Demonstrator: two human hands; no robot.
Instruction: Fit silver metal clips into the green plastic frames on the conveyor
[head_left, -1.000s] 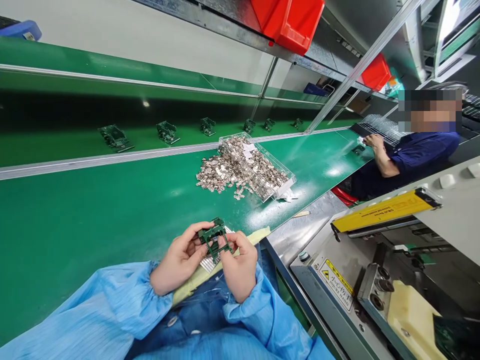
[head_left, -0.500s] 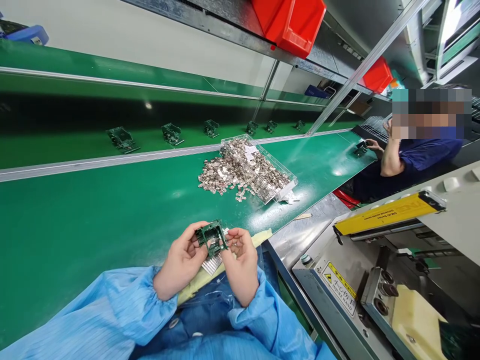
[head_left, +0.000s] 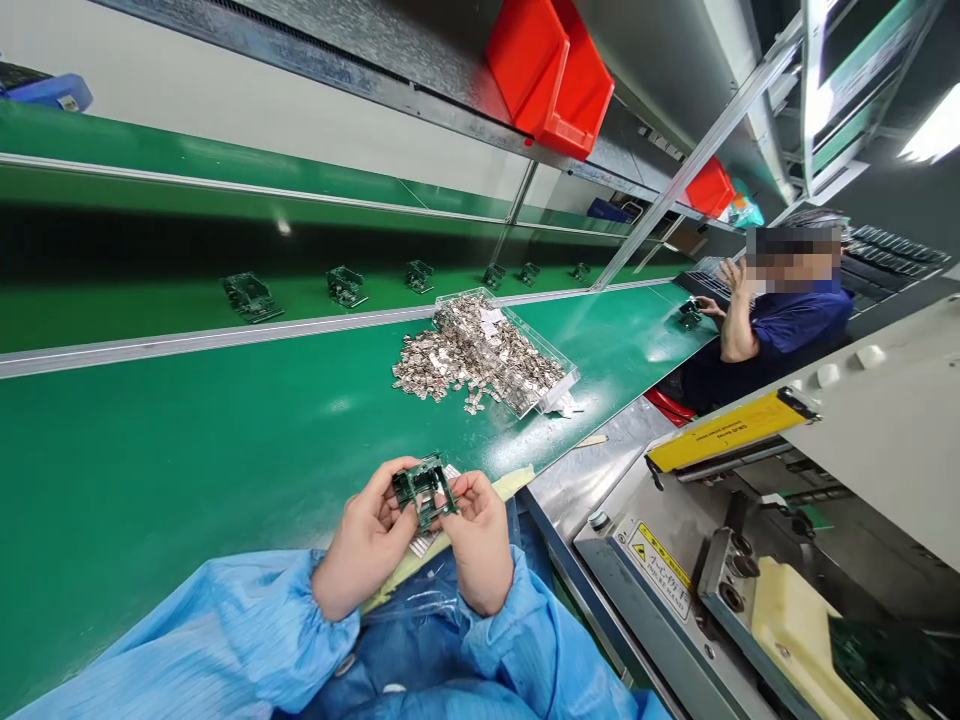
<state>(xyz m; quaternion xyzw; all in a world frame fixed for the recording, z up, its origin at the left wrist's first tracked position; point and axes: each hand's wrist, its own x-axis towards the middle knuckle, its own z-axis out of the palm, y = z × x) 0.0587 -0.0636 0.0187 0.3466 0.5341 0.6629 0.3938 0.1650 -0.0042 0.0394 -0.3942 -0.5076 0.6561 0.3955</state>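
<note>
Gripping a dark green plastic frame [head_left: 424, 490] between our left hand [head_left: 365, 540] and right hand [head_left: 480, 545], we hold it just above a cream pad [head_left: 502, 487] at the edge of the green conveyor [head_left: 187, 450].

A green desk [head_left: 187, 420] runs along a factory line, divided lengthwise by an aluminium rail [head_left: 225, 340]. A clear plastic tray [head_left: 551, 350] is set on the near section, heaped with small metal parts, and more metal parts [head_left: 427, 368] are scattered beside it. A scrap of white paper [head_left: 564, 405] is left at the tray's corner. Dark green frames [head_left: 345, 286] are lined up beyond the rail.
</note>
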